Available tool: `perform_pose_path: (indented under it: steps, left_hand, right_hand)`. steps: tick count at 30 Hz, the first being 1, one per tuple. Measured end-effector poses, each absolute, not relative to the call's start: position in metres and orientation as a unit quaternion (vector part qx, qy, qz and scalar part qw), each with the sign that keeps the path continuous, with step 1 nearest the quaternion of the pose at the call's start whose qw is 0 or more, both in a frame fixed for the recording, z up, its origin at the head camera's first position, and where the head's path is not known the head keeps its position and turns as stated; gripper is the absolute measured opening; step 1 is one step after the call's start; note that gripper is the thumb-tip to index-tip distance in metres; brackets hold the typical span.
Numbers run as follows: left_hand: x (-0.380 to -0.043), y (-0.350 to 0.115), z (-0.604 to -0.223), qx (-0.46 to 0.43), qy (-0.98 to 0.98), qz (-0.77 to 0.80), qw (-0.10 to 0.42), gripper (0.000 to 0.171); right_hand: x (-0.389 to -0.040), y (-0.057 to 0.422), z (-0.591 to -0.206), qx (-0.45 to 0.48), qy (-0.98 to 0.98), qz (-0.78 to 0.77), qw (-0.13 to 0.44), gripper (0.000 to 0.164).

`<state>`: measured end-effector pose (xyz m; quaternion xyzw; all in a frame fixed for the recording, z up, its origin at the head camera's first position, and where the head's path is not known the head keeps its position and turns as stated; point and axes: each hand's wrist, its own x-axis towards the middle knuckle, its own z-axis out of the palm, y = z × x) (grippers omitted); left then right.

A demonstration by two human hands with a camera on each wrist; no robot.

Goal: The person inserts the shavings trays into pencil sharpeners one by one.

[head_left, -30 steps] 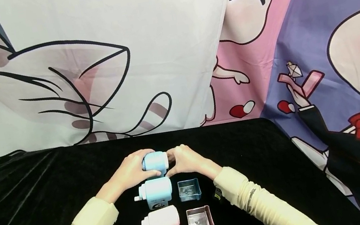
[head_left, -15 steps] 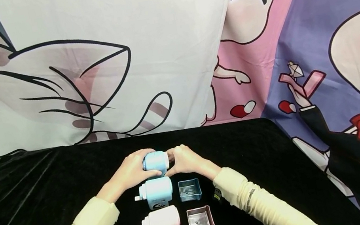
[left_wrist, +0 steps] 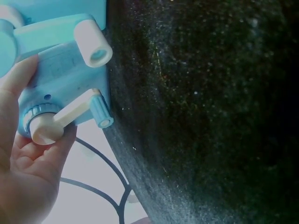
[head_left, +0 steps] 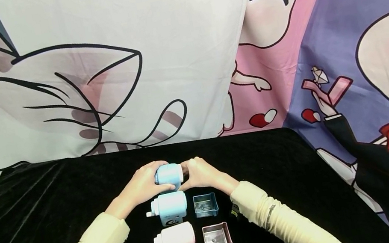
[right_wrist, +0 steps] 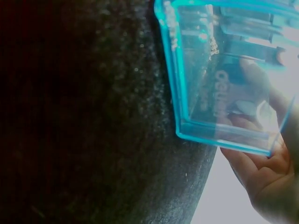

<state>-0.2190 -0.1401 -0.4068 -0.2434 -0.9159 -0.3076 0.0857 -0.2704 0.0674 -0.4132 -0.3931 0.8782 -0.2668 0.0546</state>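
Left hand (head_left: 146, 183) clamps a blue crank sharpener (head_left: 169, 175) toward the black cloth's (head_left: 264, 161) far edge; right hand (head_left: 203, 174), grip unclear, likely works its front; steadiness next.

The held sharpener (head_left: 169, 176) is blue, somewhat deeper in tone than the paler blue sharpener (head_left: 171, 203), and is located just beyond it. Its white crank (left_wrist: 72, 111), with a ribbed blue knob (left_wrist: 101, 112), is on the same side as the paler one's crank.
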Motion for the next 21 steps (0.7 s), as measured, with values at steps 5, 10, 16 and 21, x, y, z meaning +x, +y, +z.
perform_pose_path:
  steps: [5,10,16,21]
  left_hand:
    - [-0.2191,-0.1395,-0.4070,-0.243,-0.916,-0.308,0.083,0.063]
    - [-0.2190,-0.1393,-0.4072,-0.240,-0.917,-0.307,0.079,0.063]
    - [-0.2187,-0.1390,-0.4058,-0.236,-0.918,-0.309,0.077,0.063]
    - [-0.2174,-0.1376,-0.4023,-0.231,-0.920,-0.310,0.069,0.062]
  right_hand:
    - [-0.2691,0.0683,-0.4128,-0.397,0.877,-0.267,0.051,0.052]
    - [-0.2683,0.0685,-0.4121,-0.402,0.879,-0.255,0.040,0.051]
    - [-0.2688,0.0679,-0.4103,-0.406,0.880,-0.244,0.029,0.051]
    - [-0.2689,0.0685,-0.4104,-0.408,0.878,-0.249,0.032,0.051]
